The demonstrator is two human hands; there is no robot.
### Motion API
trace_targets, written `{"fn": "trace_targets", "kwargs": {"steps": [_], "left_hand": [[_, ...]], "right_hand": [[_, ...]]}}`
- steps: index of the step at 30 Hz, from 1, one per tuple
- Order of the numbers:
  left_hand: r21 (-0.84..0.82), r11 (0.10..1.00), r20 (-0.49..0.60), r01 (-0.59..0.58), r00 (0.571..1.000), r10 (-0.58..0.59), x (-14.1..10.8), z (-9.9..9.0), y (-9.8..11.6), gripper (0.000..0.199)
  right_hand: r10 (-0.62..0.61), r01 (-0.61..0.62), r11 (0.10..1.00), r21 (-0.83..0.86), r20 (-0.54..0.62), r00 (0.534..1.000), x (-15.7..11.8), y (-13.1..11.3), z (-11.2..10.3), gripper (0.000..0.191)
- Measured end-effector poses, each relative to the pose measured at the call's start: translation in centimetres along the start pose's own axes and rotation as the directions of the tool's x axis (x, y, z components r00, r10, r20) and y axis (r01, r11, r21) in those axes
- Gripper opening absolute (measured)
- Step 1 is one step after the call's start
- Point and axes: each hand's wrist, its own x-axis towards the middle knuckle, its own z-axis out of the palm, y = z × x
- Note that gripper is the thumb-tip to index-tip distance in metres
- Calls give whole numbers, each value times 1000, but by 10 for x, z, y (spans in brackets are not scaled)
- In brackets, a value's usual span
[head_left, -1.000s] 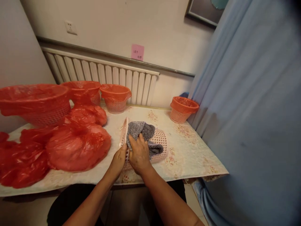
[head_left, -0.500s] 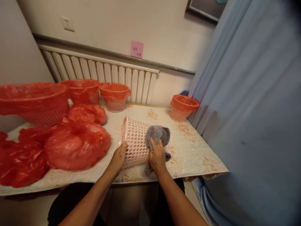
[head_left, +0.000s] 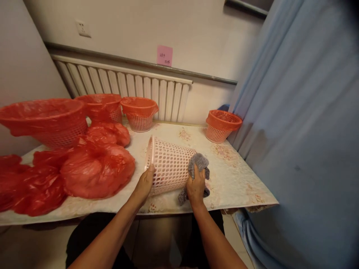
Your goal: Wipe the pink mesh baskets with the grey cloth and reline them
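A pale pink perforated plastic basket [head_left: 171,164] lies on its side, its mouth facing left and its base to the right. My left hand [head_left: 146,182] grips the rim at the near side, thumb outside; the other fingers are hidden within. Against the base end, my right hand [head_left: 196,186] is closed on a grey cloth [head_left: 199,162] and presses it to the basket's side. Loose ends of the cloth hang below and behind that hand. Beneath is a table with a floral cover [head_left: 238,186].
Red-lined baskets stand along the back: a large one [head_left: 56,123] at left, another [head_left: 103,108] beside it, a smaller one [head_left: 140,116], and one [head_left: 221,127] at right. Filled red plastic bags [head_left: 98,170] lie left. A blue curtain [head_left: 303,149] borders the right side.
My right hand has slid the grey cloth rightward along the basket toward its base, uncovering more of the perforated side. My left hand keeps its grip on the rim. The view has shifted slightly.
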Motion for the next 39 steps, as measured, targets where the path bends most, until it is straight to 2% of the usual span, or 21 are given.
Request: {"fn": "trace_targets", "kwargs": {"steps": [3,6,9,12,15,17,21,24,27,31,35,39], "left_hand": [[-25,1000,15,12,1000,-11,0,2,3,72],[-61,998,54,18,998,-15,0,3,9,71],[-87,996,62,-8,998,13,3,2,18,71],[-122,992,18,-16,1000,19,8,0,26,74],[-167,986,38,29,999,-23,9,-1,29,74],[-151,988,48,18,999,-11,6,-2,26,71],[10,997,8,-73,997,72,-4,-8,9,65],[104,988,21,-112,994,110,-11,-13,-9,64],[129,980,29,-152,988,150,-16,-15,-23,62],[125,976,13,-180,984,180,-19,-13,-30,54],[106,986,3,-130,991,130,-21,-10,-30,52],[125,983,-17,-130,991,133,-22,-10,-28,52]], "right_hand": [[-142,141,990,10,88,986,2,-34,-6,55],[-251,252,968,21,183,950,6,-71,-16,60],[-375,382,923,32,288,881,-1,-104,-24,64],[-436,458,888,24,356,827,-23,-119,-20,64],[-413,446,895,-10,358,837,-43,-116,-10,63],[-415,449,893,-15,353,838,-48,-111,-6,64],[-434,469,883,-12,357,827,-43,-108,-5,66],[-430,470,882,-33,350,832,-41,-109,-5,65],[-415,457,888,-40,356,837,-43,-108,-4,65],[-403,444,895,-35,363,840,-38,-101,-4,68],[-365,393,918,-51,283,887,-23,-78,-6,59],[-280,293,954,-62,167,945,-6,-31,-7,56]]}}
